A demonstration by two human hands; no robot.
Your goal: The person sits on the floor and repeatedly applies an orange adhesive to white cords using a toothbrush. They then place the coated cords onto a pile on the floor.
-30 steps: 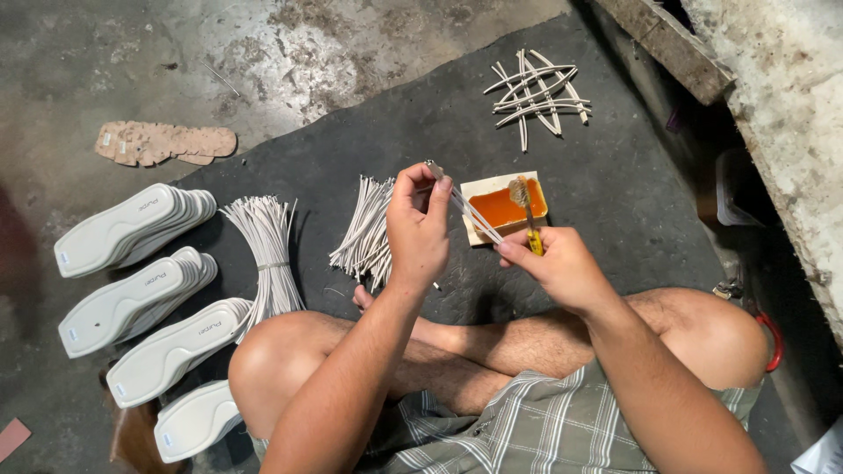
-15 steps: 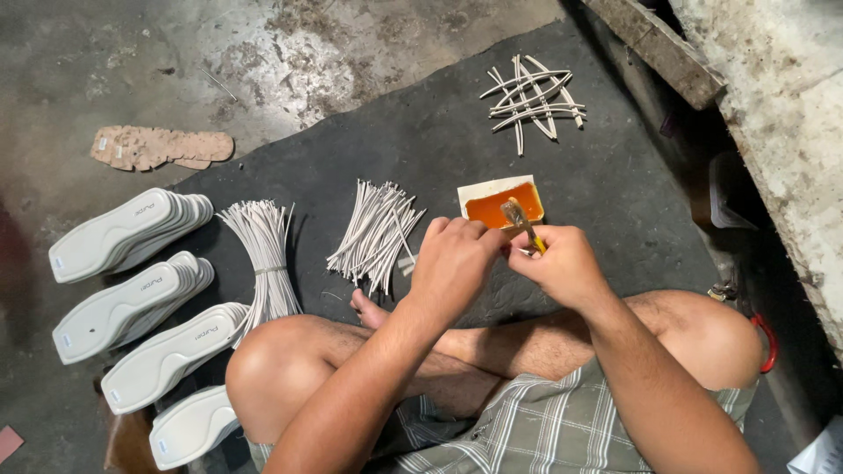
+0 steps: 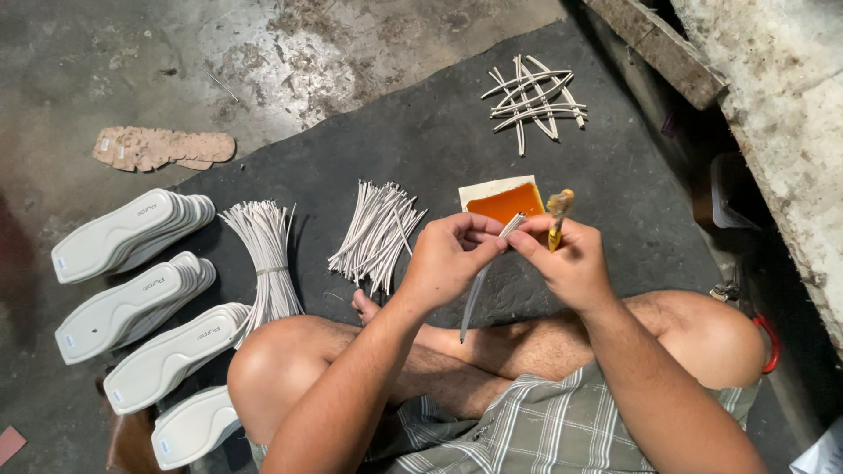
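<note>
Left hand (image 3: pixel 446 259) closed on the top of a thin white strip (image 3: pixel 479 285) hanging down over the legs, right hand (image 3: pixel 571 263) pinching the same strip end while gripping a yellow-handled brush (image 3: pixel 557 219), orange glue tray (image 3: pixel 505 202) just beyond both hands, loose strip pile (image 3: pixel 378 233) left of the left hand
</note>
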